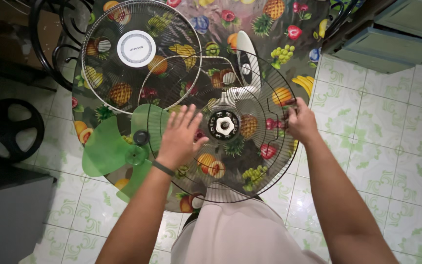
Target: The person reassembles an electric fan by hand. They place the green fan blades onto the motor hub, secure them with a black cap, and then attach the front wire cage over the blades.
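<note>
The left hand (179,137) lay flat and released, fingers spread, pressed on the near-left wires of the rear grille (223,128), seemingly to keep it from shifting. The right hand (300,122) was clenched on that grille's right rim, its grip pinching the wire edge, probably to steady or turn it. The grille lay across the surface (269,29), a round one under a fruit-printed cloth, its near edge hanging over toward the person.

Between the two hands, at the grille's centre, sat the motor hub (224,125) with its pale nut, and just beyond it the white motor housing (244,63) showed through the wires. To the left of the left hand, touching or just under the grille's edge, lay the green blade (111,146), set aside flat. Farther off, beyond the left hand, the front grille (135,49) with its white centre cap rested flat, overlapped by the rear one. A dark fan base (7,129) stood on the tiled floor (391,146), well away to the left.
</note>
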